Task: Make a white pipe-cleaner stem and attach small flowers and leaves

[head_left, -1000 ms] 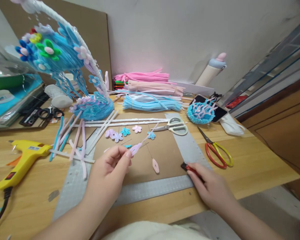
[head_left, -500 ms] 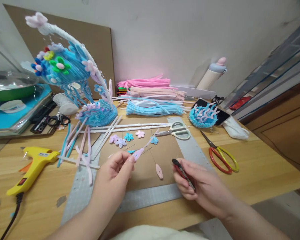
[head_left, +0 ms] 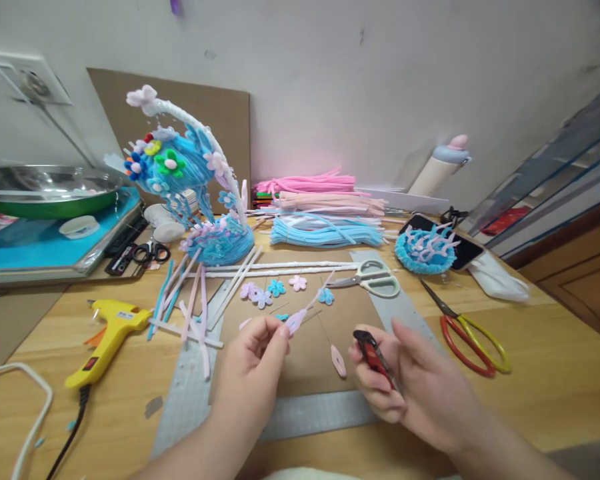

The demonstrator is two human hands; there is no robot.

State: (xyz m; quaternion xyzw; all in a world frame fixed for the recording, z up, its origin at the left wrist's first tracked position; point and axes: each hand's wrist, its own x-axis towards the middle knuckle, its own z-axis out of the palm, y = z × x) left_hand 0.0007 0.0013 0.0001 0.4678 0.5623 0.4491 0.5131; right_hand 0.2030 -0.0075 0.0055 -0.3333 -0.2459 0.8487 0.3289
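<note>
My left hand [head_left: 257,357] pinches a lilac pipe-cleaner petal [head_left: 296,323] between thumb and fingertips, its fuzzy tail pointing up and right. In my right hand [head_left: 405,380] lies a small black-and-red tool [head_left: 375,357], held by curled fingers with the thumb lifted off it; its exact kind is unclear. Between the hands, a pink petal on a thin wire [head_left: 338,361] rests on a brown board [head_left: 305,373]. Farther back on the board are several small fuzzy flowers, among them a blue flower [head_left: 277,288] and a pink flower [head_left: 297,283].
White-handled scissors [head_left: 377,278] lie behind the board; red-and-yellow scissors [head_left: 473,340] are at right. A yellow glue gun [head_left: 110,333] and loose pipe cleaners [head_left: 200,327] are at left. Behind stand a blue flowered ornament [head_left: 220,243], pipe-cleaner bundles [head_left: 325,230] and a blue fuzzy dish [head_left: 425,250].
The view has shifted, so everything on the table sits farther right and lower. My right thumb has come away from the tool, showing more of its red side. The left hand keeps its pinch.
</note>
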